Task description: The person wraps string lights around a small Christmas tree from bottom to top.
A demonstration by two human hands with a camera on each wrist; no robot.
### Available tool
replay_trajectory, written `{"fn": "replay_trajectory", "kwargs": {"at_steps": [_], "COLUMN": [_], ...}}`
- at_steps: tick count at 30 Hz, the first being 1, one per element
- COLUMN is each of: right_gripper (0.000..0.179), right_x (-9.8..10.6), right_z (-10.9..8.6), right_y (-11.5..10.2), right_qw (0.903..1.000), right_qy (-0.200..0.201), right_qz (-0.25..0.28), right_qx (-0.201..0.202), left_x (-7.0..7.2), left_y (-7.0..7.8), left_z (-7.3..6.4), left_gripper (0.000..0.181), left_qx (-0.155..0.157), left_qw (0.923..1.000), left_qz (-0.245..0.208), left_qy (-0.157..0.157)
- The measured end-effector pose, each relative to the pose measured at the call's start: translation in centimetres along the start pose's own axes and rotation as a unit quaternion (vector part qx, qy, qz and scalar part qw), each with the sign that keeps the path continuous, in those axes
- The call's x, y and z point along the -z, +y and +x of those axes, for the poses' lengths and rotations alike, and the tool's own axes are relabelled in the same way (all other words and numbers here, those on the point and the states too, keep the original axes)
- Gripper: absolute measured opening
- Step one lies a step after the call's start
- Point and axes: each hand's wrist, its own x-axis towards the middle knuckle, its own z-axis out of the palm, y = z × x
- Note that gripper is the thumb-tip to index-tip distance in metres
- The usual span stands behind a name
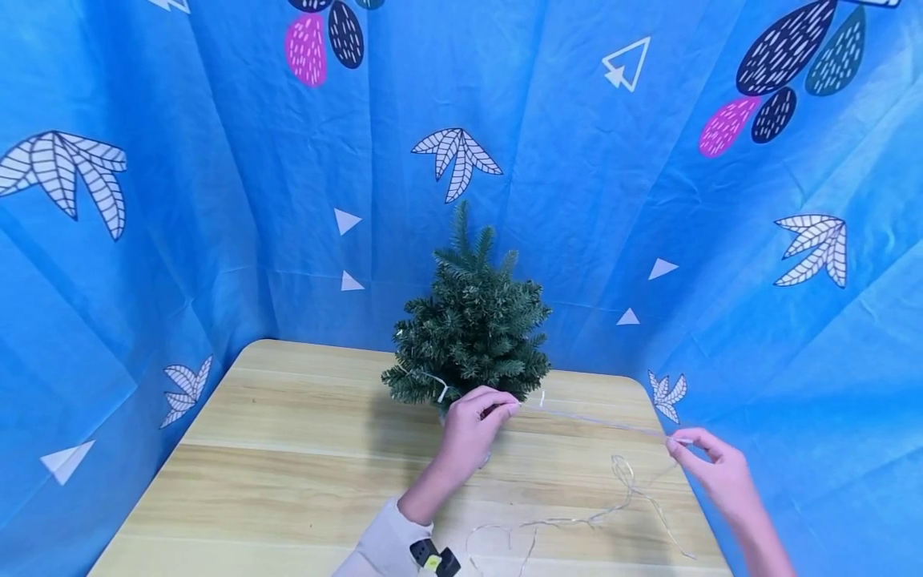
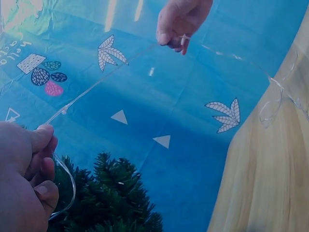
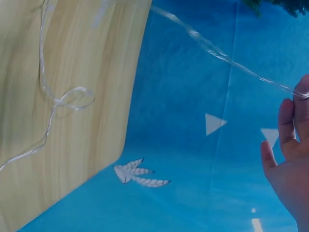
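Left grip (image 1: 476, 421) (bare hand, pale sleeve (image 1: 385, 541)) pinches a clear string (image 3: 210, 47) betw. thumb & fingertips, at approx. 6 o'clock of the small green tree (image 1: 472, 320) in the head view. Right grip (image 1: 714, 465), at abt. 4 o'clock of the tree and well apart from the left, also pinches the string w/ thumb & fingers. Betw. the two it runs nearly straight — clear of the counter (image 1: 303, 449).

Tree stands upright on the counter, approx. 12 o'clock; its base is mostly hidden behind the left hand. Can't tell if that hand touches it. At the tree's 7 o'clock a bit of string w/ a white tip shows on the lower branches. Left wrist cam: string also curves down from under the left fingers, w/ tree just beside.

Rest of the string lies loosely looped on the counter, abt. 5 o'clock of the tree — near the right hand. Black-and-yellow wrist device (image 1: 435, 558) on the left sleeve; blue printed cloth (image 1: 577, 200) hangs behind, from 9 round to 3.
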Motion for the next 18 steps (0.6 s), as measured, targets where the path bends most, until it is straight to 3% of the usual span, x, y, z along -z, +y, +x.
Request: {"fn": "replay_trajectory", "kwargs": {"at_steps": [5, 10, 14, 18], "right_gripper": [0.036, 0.034, 0.037, 0.040], "right_x": [0.7, 0.9, 0.6, 0.0], "right_z": [-0.5, -0.8, -1.0, -1.3], "right_y": [0.9, 1.0, 0.1, -1.5], "right_qw": [0.9994, 0.9987, 0.9982, 0.9976], "right_qy": [0.031, 0.047, 0.050, 0.052], "right_qz": [-0.014, 0.015, 0.025, 0.030], "right_qx": [-0.006, -0.005, -0.023, -0.036], "left_x": [0.1, 0.1, -0.2, -0.7], "left_y": [0.0, 0.0, 0.2, 0.9], "left_z": [0.0, -0.2, -0.3, -0.2], "left_gripper": [0.013, 0.016, 0.021, 0.020], "left_qx": [0.008, 0.007, -0.017, -0.021], "left_qw": [0.9999, 0.9992, 0.9979, 0.9975], "left_qz": [-0.012, 0.031, 0.054, 0.052], "left_qy": [0.000, -0.024, -0.033, -0.043]}}
